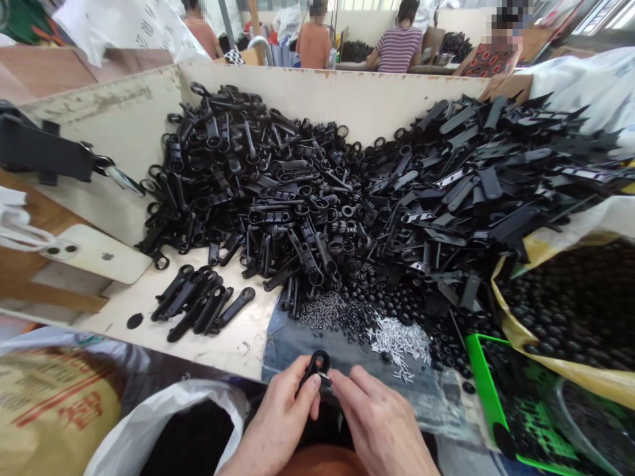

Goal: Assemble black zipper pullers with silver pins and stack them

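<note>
My left hand (278, 413) is closed round a black plastic handle-like part with a ring end (320, 360), the ring pointing up and away from me. Close against it, my right hand (380, 420) has its thumb and fingers pinched together at the ring's near side. Something small and pale shows at those fingertips, too small to name. Just beyond the hands lie a heap of silver metal pins (401, 338) and a spread of tiny dark pieces (322, 312) on a dark mat (288, 350).
Black ring-ended parts (268, 178) and flat black strips (461, 172) fill the bin. Several similar parts (198, 301) lie left, near a phone (99, 253). A green basket (489, 390) and a yellow-edged sack (516, 330) stand right, a white bag (124, 430) front left. People work behind.
</note>
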`<state>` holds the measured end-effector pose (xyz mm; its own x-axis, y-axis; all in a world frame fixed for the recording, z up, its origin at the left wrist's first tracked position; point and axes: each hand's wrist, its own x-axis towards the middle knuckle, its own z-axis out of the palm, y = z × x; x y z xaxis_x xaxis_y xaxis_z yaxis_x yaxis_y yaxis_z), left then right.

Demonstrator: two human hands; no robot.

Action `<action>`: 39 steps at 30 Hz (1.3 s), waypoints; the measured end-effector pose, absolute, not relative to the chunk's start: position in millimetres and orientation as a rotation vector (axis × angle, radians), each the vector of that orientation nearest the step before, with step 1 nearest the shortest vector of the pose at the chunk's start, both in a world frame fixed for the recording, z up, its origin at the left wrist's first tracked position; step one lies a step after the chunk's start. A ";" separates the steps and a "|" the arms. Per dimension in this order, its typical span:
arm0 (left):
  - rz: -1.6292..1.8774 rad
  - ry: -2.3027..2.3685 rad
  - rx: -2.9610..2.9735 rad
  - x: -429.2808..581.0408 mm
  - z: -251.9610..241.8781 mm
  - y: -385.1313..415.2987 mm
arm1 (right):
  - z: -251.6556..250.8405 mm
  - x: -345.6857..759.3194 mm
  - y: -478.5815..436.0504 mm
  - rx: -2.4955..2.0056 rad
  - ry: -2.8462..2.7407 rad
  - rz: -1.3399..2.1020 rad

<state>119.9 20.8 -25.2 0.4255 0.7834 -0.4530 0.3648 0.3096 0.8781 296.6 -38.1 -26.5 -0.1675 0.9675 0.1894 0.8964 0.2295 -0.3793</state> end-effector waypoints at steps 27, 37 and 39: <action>0.457 1.220 1.197 123.9 -61.9 12.0 | -22.3 283.5 -28.9 -1.944 -2.261 0.599; 0.503 1.214 1.634 110.0 -80.9 17.1 | -11.2 258.3 -19.0 -2.099 -2.371 0.507; 0.504 1.169 1.734 106.8 -87.2 22.1 | -16.4 259.0 -21.0 -2.107 -2.351 0.550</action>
